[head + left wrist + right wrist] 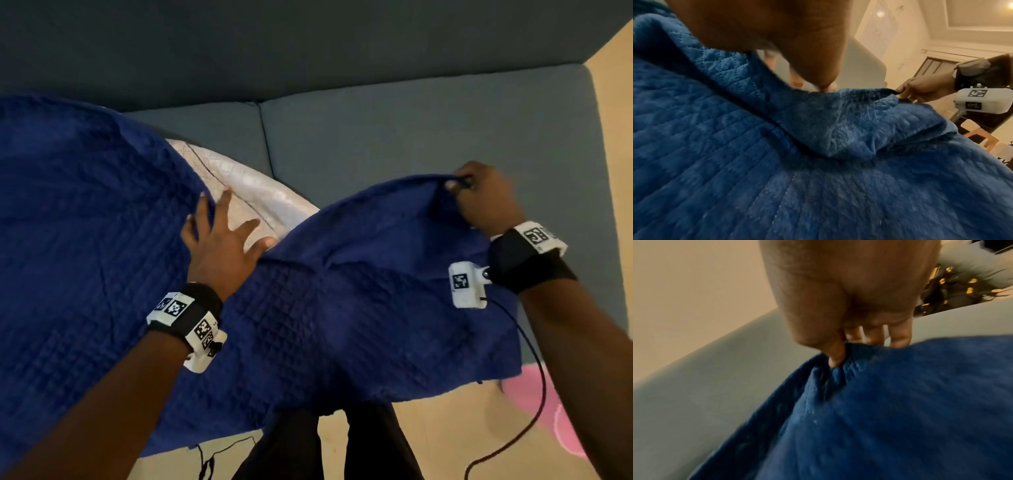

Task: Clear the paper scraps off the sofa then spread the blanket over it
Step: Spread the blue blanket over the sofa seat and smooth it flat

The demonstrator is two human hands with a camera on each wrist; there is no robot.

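Observation:
A dark blue quilted blanket [85,240] covers the left part and front edge of the grey-blue sofa [411,137]. My left hand [226,219] lies open with spread fingers on the blanket's edge, over a pale quilted patch [260,192] that may be its underside or a cushion. My right hand [462,185] pinches a raised fold of the blanket's far edge above the right seat cushion. In the right wrist view the thumb and fingers [836,360] clamp the blue cloth [900,402]. The left wrist view shows the blanket [777,162], my left hand [797,48] and the right hand [920,91]. No paper scraps are in view.
The right seat cushion [479,113] and the sofa back [308,44] are bare. Beige floor [428,428] lies in front, with a pink object [534,394] at the right and a black cable [534,377] hanging from my right wrist. My dark-clothed legs [342,445] stand below.

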